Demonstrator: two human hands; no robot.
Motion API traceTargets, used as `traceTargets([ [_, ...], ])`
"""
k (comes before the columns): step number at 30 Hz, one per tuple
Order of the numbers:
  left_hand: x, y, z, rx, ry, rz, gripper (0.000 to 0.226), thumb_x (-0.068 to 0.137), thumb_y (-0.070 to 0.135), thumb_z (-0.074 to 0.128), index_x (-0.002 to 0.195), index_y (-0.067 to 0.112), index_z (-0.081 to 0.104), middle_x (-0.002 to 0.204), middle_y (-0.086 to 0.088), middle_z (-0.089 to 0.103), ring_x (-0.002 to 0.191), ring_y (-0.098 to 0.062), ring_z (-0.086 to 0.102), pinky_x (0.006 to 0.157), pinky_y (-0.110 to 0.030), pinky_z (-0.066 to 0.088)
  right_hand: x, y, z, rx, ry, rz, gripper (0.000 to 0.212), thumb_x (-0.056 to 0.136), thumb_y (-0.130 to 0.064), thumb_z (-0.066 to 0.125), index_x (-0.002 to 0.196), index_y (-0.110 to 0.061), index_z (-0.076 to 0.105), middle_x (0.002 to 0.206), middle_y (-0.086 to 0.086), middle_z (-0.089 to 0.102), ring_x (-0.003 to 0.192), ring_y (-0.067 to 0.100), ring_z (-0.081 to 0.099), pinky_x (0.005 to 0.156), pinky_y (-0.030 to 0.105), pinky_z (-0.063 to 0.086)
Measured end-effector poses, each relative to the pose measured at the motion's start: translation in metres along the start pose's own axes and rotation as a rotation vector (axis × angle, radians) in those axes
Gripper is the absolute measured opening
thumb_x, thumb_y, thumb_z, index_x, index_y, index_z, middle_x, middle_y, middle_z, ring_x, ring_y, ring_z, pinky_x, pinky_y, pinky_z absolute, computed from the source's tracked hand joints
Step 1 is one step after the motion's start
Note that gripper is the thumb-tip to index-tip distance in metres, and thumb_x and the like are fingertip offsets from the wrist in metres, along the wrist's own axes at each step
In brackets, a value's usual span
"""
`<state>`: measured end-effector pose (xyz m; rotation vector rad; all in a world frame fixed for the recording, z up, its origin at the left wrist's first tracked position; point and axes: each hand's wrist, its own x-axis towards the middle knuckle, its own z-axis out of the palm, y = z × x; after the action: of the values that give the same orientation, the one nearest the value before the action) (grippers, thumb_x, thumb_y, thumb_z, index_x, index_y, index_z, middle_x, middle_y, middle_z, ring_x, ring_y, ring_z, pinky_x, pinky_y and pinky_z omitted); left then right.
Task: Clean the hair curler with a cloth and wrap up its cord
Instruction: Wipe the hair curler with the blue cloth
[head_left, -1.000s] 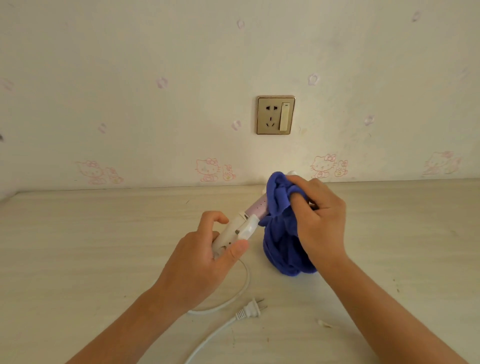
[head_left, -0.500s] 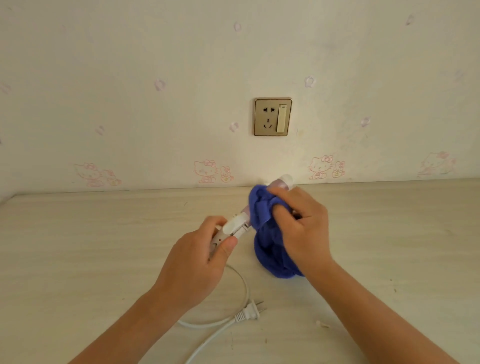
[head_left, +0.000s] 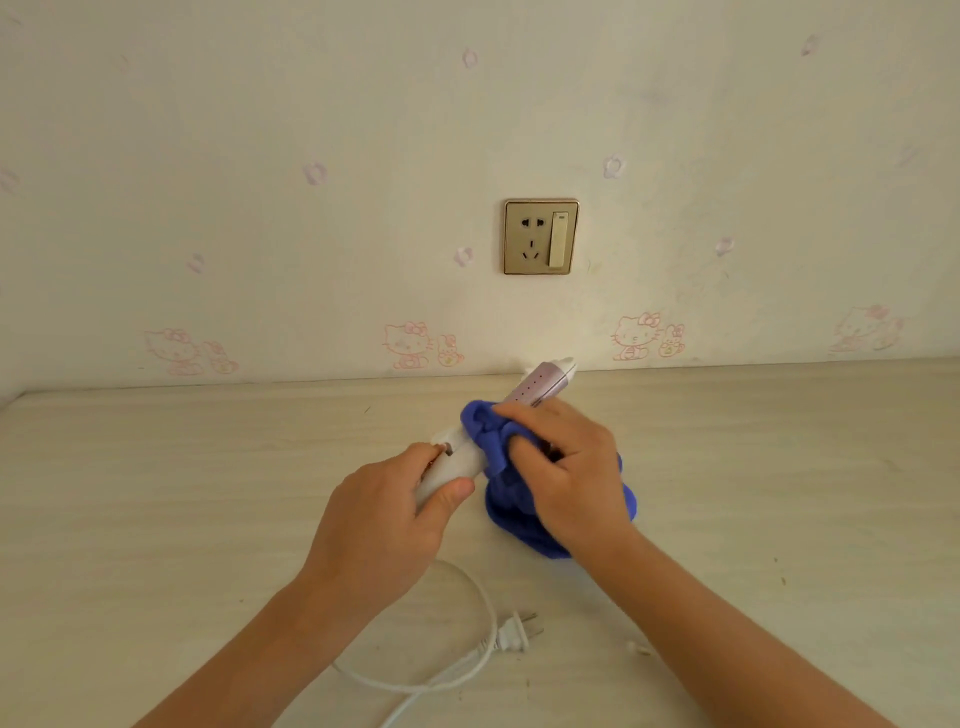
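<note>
Evidently light and rigid, the hair curler (head_left: 540, 387) at frame centre: left hand (head_left: 384, 525) grips its handle, right hand (head_left: 571, 467) clamps the soft cloth (head_left: 519, 525) around its barrel.

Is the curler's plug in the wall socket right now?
No, the plug lies loose on the table, well below the wall socket.

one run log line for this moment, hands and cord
step: wiping | left hand: grips white curler handle | right hand: blue cloth around barrel | white cord: loose, unplugged
</note>
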<state>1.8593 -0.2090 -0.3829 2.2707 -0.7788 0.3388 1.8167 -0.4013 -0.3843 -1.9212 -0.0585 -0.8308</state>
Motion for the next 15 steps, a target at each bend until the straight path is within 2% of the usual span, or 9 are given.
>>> traceTargets([
  [2,-0.001,-0.002,-0.002,-0.063,0.010,-0.051,0.035,0.086,0.059,0.066,0.107,0.032,0.058,0.065,0.012,0.064,0.060,-0.012,0.061,0.051,-0.024,0.040,-0.001,0.001,0.003,0.001,-0.020,-0.012,0.039,0.088,-0.006,0.058,0.109,-0.033,0.076,0.084,-0.008,0.068,0.078,0.012,0.064,0.071,0.018,0.048],
  [5,-0.002,-0.002,-0.002,-0.139,-0.050,-0.073,0.055,0.083,0.054,0.072,0.125,0.046,0.037,0.074,0.012,0.068,0.062,-0.009,0.063,0.049,-0.020,0.042,0.011,0.005,-0.017,0.011,0.108,0.039,0.039,0.091,-0.005,0.059,0.108,-0.035,0.078,0.083,-0.011,0.068,0.075,0.009,0.062,0.070,0.016,0.047],
  [7,-0.004,0.000,0.001,-0.130,-0.103,-0.040,0.066,0.084,0.047,0.076,0.131,0.053,0.030,0.077,0.014,0.066,0.064,-0.008,0.063,0.052,-0.017,0.044,0.018,0.007,-0.030,0.035,0.188,0.083,0.036,0.093,-0.005,0.060,0.109,-0.031,0.079,0.078,-0.010,0.066,0.071,0.008,0.059,0.069,0.017,0.047],
  [9,-0.004,0.001,0.004,-0.109,-0.116,-0.005,0.066,0.087,0.037,0.077,0.129,0.055,0.030,0.076,0.013,0.064,0.068,-0.009,0.064,0.054,-0.018,0.045,0.017,0.004,-0.029,0.036,0.194,0.076,0.035,0.093,-0.004,0.059,0.108,-0.029,0.079,0.078,-0.007,0.065,0.071,0.008,0.058,0.068,0.019,0.047],
  [11,-0.002,-0.002,0.004,-0.107,-0.093,0.012,0.062,0.089,0.030,0.075,0.127,0.053,0.033,0.074,0.010,0.064,0.066,-0.012,0.063,0.053,-0.021,0.046,0.008,0.000,-0.015,0.016,0.103,0.029,0.038,0.089,-0.004,0.058,0.107,-0.032,0.078,0.082,-0.007,0.067,0.075,0.011,0.062,0.070,0.021,0.049],
  [13,0.000,-0.006,0.001,-0.142,-0.089,-0.012,0.059,0.089,0.030,0.075,0.125,0.052,0.035,0.072,0.007,0.065,0.060,-0.015,0.063,0.051,-0.027,0.049,-0.003,-0.005,0.001,-0.002,-0.009,-0.017,0.040,0.088,-0.004,0.057,0.108,-0.031,0.078,0.083,-0.011,0.067,0.078,0.010,0.063,0.072,0.019,0.049],
  [15,-0.001,-0.006,-0.002,-0.183,-0.091,-0.063,0.056,0.086,0.037,0.075,0.124,0.054,0.038,0.073,0.005,0.069,0.058,-0.018,0.066,0.054,-0.039,0.055,-0.003,-0.006,0.003,-0.001,-0.011,-0.027,0.039,0.088,-0.003,0.058,0.110,-0.027,0.079,0.080,-0.011,0.065,0.075,0.009,0.062,0.070,0.017,0.048],
])
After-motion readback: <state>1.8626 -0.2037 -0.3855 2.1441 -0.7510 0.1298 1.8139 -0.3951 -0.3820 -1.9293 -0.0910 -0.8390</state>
